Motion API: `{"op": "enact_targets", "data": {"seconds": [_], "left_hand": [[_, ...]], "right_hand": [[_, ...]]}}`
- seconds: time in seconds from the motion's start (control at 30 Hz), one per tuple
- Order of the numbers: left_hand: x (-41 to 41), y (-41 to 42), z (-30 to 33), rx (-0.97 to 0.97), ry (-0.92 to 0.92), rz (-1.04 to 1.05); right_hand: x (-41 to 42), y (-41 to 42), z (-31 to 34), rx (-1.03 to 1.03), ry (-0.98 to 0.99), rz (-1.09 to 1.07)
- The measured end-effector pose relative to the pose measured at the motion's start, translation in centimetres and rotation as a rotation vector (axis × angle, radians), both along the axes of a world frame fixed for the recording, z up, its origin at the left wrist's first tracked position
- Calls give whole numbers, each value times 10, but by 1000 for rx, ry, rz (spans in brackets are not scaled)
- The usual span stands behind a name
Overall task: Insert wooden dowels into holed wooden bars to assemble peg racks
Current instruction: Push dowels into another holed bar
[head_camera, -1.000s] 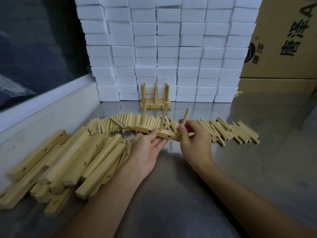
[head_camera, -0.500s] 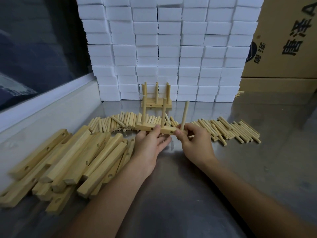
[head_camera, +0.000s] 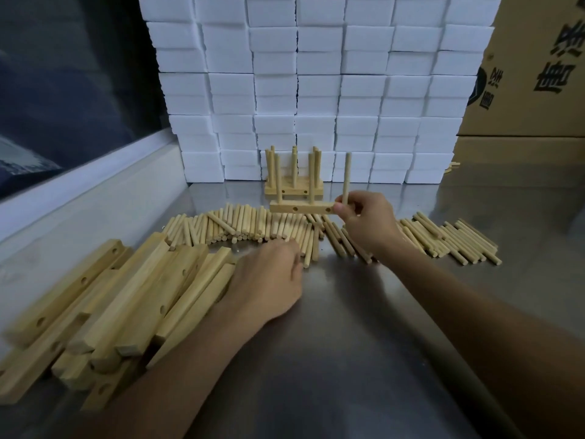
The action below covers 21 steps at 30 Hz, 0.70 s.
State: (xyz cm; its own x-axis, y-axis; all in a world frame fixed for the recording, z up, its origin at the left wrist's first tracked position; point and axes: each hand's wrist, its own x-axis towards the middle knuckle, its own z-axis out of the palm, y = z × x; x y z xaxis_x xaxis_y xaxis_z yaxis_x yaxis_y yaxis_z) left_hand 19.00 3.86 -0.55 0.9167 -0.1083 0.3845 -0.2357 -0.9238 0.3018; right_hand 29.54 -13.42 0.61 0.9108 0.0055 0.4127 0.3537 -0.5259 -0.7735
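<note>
Wooden bar [head_camera: 300,209] lifted by right hand [head_camera: 364,217] pinching third dowel [head_camera: 347,182]; keep level. Left hand [head_camera: 269,274], loosely curled, reaching toward bars [head_camera: 126,289].

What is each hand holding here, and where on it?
Right hand pinches the bar's right end at its third dowel. Left hand reaches toward the loose bars, apparently holding nothing.

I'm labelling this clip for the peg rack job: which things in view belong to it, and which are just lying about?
In the job:
- right hand holding the rack in progress
- left hand at the loose dowels
- holed bars
- finished racks

Just lying about:
- white blocks
- cardboard boxes
</note>
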Motion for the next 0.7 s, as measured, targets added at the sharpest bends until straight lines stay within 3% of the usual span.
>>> {"op": "enact_targets", "data": {"seconds": [0.13,0.7], "left_hand": [[5,-4,-9,164,-58,-66],[18,-4,-14,141,-2,-54]], "right_hand": [[43,7,4,-27,49,-7],[130,34,-13,-211,220,-189]]}}
